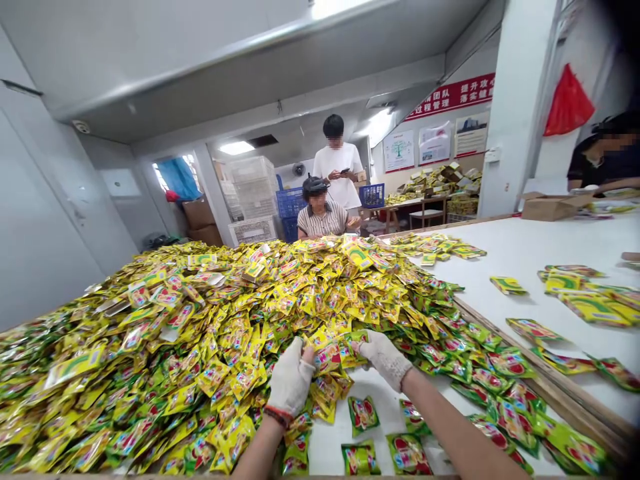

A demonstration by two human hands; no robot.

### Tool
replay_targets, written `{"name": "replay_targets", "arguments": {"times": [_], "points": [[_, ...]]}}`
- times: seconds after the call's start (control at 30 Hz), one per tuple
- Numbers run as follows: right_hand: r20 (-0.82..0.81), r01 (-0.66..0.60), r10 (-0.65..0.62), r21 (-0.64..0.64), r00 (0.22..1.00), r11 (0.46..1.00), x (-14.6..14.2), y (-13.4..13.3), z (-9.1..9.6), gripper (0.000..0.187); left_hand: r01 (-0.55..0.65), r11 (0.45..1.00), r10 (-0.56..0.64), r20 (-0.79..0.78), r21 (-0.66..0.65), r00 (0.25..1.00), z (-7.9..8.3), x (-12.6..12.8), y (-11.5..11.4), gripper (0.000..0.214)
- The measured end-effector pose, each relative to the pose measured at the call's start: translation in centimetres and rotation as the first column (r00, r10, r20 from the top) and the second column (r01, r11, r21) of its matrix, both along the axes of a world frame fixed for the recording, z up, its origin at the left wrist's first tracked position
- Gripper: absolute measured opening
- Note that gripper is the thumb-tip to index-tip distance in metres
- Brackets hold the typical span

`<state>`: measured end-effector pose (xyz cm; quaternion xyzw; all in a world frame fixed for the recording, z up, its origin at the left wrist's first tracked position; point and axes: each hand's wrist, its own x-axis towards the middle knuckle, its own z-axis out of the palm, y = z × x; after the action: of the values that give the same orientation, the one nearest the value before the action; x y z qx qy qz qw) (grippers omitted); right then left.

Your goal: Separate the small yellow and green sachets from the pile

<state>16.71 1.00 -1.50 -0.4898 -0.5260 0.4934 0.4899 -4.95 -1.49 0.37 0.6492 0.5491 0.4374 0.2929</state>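
My left hand point(291, 378), in a white knit glove with bare fingertips and a dark reddish band at the wrist, is curled at the front of the heap. Its thumb is against a yellow packet point(327, 358) with a red picture. Opposite, my gloved right hand point(385, 359) pinches the end of a green-and-yellow packet point(354, 345). The large heap of shiny small packets point(280, 293) rises in front of both hands. Below them, several green packets, one with red fruit printed on it point(363, 415), lie apart on the white tabletop point(330, 448).
A wooden strip point(545, 387) edges the work surface on the right. Beyond it, a white table point(525, 257) carries flat yellow boxes point(595, 308) and an open cardboard box point(553, 205). One person point(323, 217) sits behind the heap, another point(337, 163) stands, and a third is far right.
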Motion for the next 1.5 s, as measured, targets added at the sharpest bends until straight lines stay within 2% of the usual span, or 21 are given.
{"name": "replay_targets", "arguments": {"times": [0.03,0.07,0.1,0.13,0.23,0.33,0.4,0.47,0.53,0.6,0.67,0.73,0.83,0.9,1.03,1.2,1.33,1.4,1.5], "points": [[-0.003,0.018,-0.018,-0.006,1.0,1.0,0.0,0.0,0.0,0.03,-0.038,0.982,0.071,-0.178,0.183,0.981,-0.1,0.3,-0.3,0.061],[-0.012,0.022,-0.022,-0.005,1.0,1.0,-0.1,0.0,0.0,0.031,-0.026,0.944,0.138,-0.322,0.329,0.937,-0.3,0.6,-0.4,0.066],[-0.03,0.011,-0.011,0.003,0.999,1.0,-0.2,0.0,0.1,0.032,0.009,0.911,0.183,-0.424,0.412,0.887,-0.6,1.0,-0.4,0.069],[-0.061,-0.014,0.015,0.021,0.998,1.0,-0.2,-0.1,0.2,0.033,0.045,0.9,0.192,-0.486,0.434,0.852,-1.0,1.5,-0.3,0.071],[-0.178,-0.025,0.044,0.11,0.983,0.994,-0.2,-0.4,0.9,0.034,0.05,0.929,0.158,-0.514,0.367,0.843,-2.6,2.3,0.4,0.062],[-0.134,0.102,-0.077,0.186,0.988,0.977,0.1,-0.5,1.5,0.033,0.04,0.948,0.115,-0.455,0.317,0.883,-3.6,2.3,0.7,0.06],[0.017,0.09,-0.096,0.221,0.995,0.971,0.2,-0.6,1.7,0.029,0.053,0.947,0.093,-0.427,0.318,0.899,-3.8,1.9,0.4,0.062],[0.208,-0.032,-0.018,0.237,0.978,0.971,0.1,-0.7,1.5,0.02,0.081,0.943,0.068,-0.425,0.323,0.903,-3.7,1.5,0.0,0.061],[0.393,-0.158,0.049,0.25,0.918,0.955,-0.1,-0.9,1.3,0.014,0.142,0.933,0.025,-0.454,0.33,0.89,-3.6,1.4,-0.4,0.06],[0.536,-0.21,0.016,0.303,0.844,0.93,-0.5,-1.0,1.0,0.015,0.219,0.914,-0.026,-0.491,0.34,0.871,-3.4,1.5,-0.6,0.057],[0.607,-0.178,-0.086,0.361,0.79,0.915,-0.8,-1.2,0.8,0.018,0.275,0.893,-0.064,-0.505,0.355,0.86,-3.2,1.7,-0.7,0.053],[0.621,-0.129,-0.142,0.371,0.771,0.92,-0.9,-1.2,0.7,0.019,0.29,0.887,-0.078,-0.502,0.359,0.861,-3.0,1.8,-0.7,0.049],[0.591,-0.125,-0.097,0.322,0.801,0.938,-0.6,-1.2,0.8,0.011,0.247,0.911,-0.055,-0.495,0.331,0.867,-2.7,1.6,-0.6,0.046],[0.579,-0.115,-0.121,0.353,0.806,0.929,-0.3,-1.2,1.1,0.017,0.232,0.919,-0.048,-0.493,0.319,0.869,-2.7,1.5,-0.6,0.048],[0.619,-0.104,-0.217,0.439,0.755,0.892,-0.3,-1.5,1.6,0.029,0.278,0.906,-0.084,-0.509,0.319,0.857,-2.7,1.3,-0.6,0.059],[0.561,-0.156,-0.006,0.242,0.828,0.958,-0.4,-1.9,2.1,0.028,0.291,0.906,-0.086,-0.538,0.308,0.838,-2.9,1.3,-0.6,0.063],[0.488,-0.148,0.065,0.134,0.87,0.98,-0.3,-2.3,2.7,0.021,0.295,0.901,-0.084,-0.541,0.317,0.837,-2.9,1.3,-0.5,0.066],[0.427,-0.237,0.209,0.012,0.88,0.971,-0.3,-2.8,3.1,0.017,0.336,0.886,-0.106,-0.567,0.32,0.817,-2.8,1.4,-0.6,0.068],[0.325,-0.421,0.434,-0.114,0.84,0.9,0.2,-3.7,3.5,0.007,0.376,0.868,-0.119,-0.6,0.324,0.791,-2.8,1.4,-0.7,0.066]]}}
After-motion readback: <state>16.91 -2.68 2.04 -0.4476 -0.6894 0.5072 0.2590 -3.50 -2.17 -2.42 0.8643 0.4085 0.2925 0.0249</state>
